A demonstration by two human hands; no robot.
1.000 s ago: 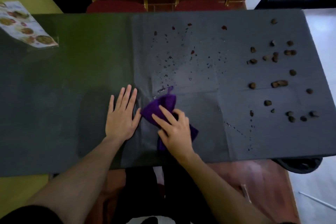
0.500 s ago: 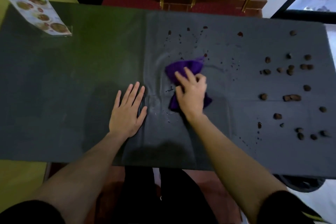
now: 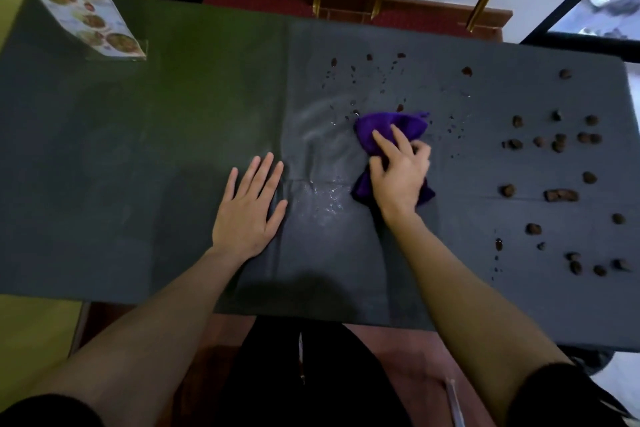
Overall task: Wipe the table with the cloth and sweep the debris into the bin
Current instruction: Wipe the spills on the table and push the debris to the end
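The table [image 3: 138, 166] is covered by a dark sheet and spans the whole view. Two red chairs [image 3: 346, 7] stand at its far edge. A printed menu [image 3: 83, 7] lies on the far left corner. The left hand [image 3: 247, 210] rests flat on the sheet, fingers straight, holding nothing. The right hand [image 3: 398, 173] presses on and grasps the bunched purple cloth [image 3: 391, 130] near the table centre, fingers partly curled into it. Wet streaks [image 3: 322, 198] lie between the hands. Brown debris [image 3: 561, 195] is scattered over the right part, well apart from the cloth.
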